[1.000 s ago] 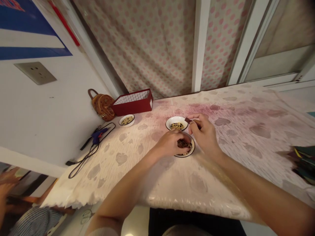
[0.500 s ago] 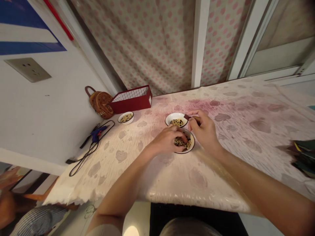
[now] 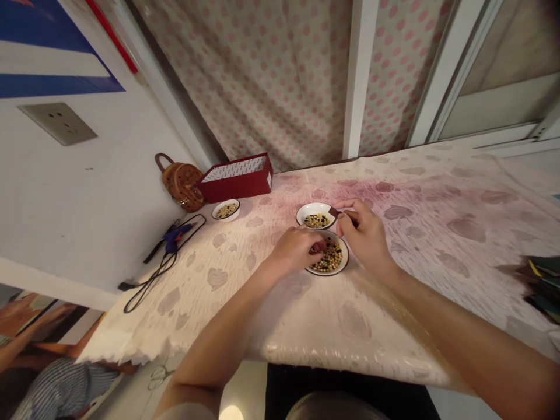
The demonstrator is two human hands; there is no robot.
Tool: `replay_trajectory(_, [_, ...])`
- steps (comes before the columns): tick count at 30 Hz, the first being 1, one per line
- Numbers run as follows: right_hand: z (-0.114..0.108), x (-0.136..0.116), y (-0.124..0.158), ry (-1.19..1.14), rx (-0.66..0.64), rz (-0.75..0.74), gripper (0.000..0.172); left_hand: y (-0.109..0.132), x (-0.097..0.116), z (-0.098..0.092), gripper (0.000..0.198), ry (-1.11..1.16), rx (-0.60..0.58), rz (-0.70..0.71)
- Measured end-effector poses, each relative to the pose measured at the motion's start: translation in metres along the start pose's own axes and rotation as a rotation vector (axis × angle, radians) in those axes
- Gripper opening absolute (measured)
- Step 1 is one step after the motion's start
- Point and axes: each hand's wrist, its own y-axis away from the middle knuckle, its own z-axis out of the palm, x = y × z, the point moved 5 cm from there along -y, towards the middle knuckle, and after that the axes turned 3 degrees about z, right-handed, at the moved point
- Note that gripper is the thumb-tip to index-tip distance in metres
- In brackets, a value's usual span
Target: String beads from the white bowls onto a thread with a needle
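My left hand [image 3: 298, 247] reaches over the left side of the near white bowl [image 3: 346, 262], fingers curled in at the beans; whatever they pinch is too small to make out. Yellow and black beans [image 3: 331, 261] lie in this dark-rimmed bowl. Just behind it stands another white bowl [image 3: 307, 210], with more of the mixed beans [image 3: 317, 221] at its bottom. Between the thumb and fingers of my right hand [image 3: 362, 228] is a small flat dark-brown piece [image 3: 333, 213], held at the right rim of the far bowl.
A third bowl of beans [image 3: 226, 210] stands at left, before a red box [image 3: 238, 181] and a brown bag [image 3: 182, 185]. A blue glue gun [image 3: 175, 236] with its cord lies near the wall. Dark green items [image 3: 542, 286] sit at right. Another person's striped clothing [image 3: 61, 391] shows lower left.
My left hand has drawn slightly left, uncovering more beans in the near bowl. My right hand stays by the far bowl with the brown piece. The whole view has shifted a little.
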Motion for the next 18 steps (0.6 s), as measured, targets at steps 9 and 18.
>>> replay_trajectory(9, [0.002, 0.002, 0.001, -0.029, -0.029, 0.013, 0.017, -0.002, -0.002, -0.006, 0.009, 0.192, 0.107, -0.108])
replay_trajectory(18, [0.011, -0.004, 0.007, 0.009, -0.199, -0.091, 0.018, -0.003, -0.022, -0.001, 0.014, 0.764, 0.321, -0.334])
